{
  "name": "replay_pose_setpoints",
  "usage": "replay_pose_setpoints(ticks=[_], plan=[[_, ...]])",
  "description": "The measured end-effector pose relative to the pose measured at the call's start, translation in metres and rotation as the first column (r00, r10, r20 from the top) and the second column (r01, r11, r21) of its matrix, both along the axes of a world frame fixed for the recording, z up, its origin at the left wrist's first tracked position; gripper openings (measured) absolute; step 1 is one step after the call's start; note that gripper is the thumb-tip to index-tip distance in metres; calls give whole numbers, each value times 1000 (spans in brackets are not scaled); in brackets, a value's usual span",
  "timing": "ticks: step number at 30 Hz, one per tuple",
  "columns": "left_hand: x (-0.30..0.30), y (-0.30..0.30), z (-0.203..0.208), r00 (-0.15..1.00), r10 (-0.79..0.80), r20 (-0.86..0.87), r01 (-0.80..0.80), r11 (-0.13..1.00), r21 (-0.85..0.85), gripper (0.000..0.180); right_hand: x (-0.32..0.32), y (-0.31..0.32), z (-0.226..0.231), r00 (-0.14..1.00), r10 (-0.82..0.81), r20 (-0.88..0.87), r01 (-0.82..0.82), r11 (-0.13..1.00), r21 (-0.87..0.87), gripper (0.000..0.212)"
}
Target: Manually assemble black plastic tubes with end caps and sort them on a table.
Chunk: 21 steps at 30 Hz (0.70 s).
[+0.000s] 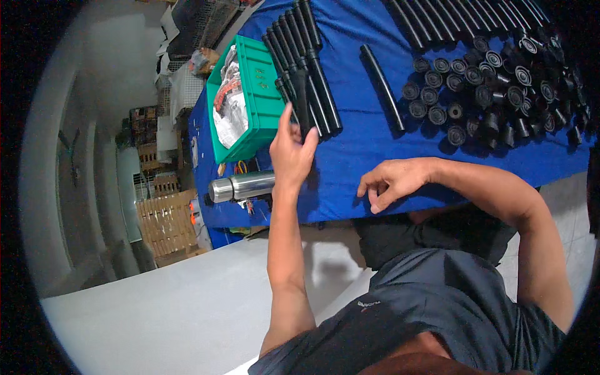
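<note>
My left hand (292,156) is at the near end of a row of black tubes (322,87). Its thumb and fingers close around the lower end of one black tube (302,103), which lies at a slant over its neighbours. My right hand (400,181) hovers by the near edge of the table, with fingers loosely bent and apart and nothing seen in them. Beyond it, a single black tube (382,87) lies apart on the blue cloth (356,150).
A green crate (262,87) holding crumpled white material stands left of the tubes. Nearer lies a steel bottle (244,186) among small items. Many round black caps (456,135) cover the right side, with more black tubes (431,22) lined up behind.
</note>
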State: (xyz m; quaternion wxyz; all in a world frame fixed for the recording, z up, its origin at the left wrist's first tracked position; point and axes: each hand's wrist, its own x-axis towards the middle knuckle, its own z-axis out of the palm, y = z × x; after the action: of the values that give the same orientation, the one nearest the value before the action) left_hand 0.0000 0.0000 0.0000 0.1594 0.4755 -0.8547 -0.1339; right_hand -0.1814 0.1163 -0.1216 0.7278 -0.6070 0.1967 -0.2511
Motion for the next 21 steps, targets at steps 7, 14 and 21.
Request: replay_pose_setpoints(ticks=[7,14,21], plan=[[-67,-69,-42,966,-61,251,115,971,-210,58,5,-4,3,997,75,29,-72,994,-76,56],[-95,-88,-59,887,41,460,22,991,-131,59,1,-4,7,1000,27,-9,-27,998,-48,54],[-88,-98,-67,863,52,503,25,989,-145,59,3,-3,8,1000,1,-2,-2,999,-33,52]])
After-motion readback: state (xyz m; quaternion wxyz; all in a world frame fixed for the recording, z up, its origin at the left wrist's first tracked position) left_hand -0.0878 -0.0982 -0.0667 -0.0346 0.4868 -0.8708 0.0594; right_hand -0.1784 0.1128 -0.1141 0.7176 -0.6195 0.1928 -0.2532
